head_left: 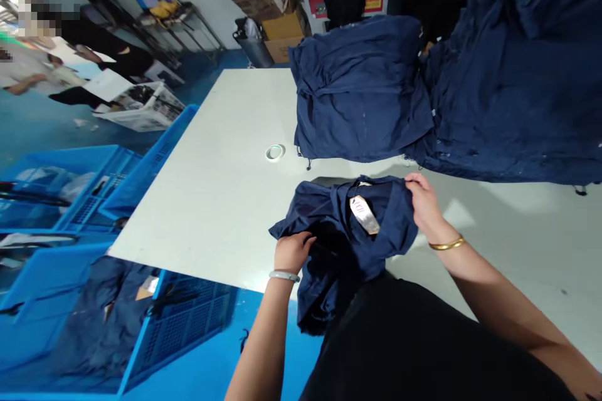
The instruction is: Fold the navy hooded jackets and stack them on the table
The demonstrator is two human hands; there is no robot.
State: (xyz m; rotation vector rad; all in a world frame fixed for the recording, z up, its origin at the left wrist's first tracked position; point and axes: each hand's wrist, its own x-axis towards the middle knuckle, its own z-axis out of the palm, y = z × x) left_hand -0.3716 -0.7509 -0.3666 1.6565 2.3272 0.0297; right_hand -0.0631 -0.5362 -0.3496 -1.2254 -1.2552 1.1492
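Observation:
A crumpled navy blue garment [395,219] hangs over the near edge of the white table, partly against my black top. My left hand [292,252] is closed on its left side, the fingers partly tucked into the cloth. At the upper right corner, my right hand [424,202] pinches the fabric between thumb and fingers. A pale hang tag [364,214] on a dark cord lies on the garment between my hands. Just beyond it sits a neat stack of navy garments [362,94], with drawcords showing at its lower edge.
A larger navy pile [522,94] fills the right of the white table [202,182]. A tape roll [274,152] lies left of the stacks. Blue crates [183,313] stand along the left, one holding navy clothing. Two people [89,37] are at the far left, near a white basket [150,109].

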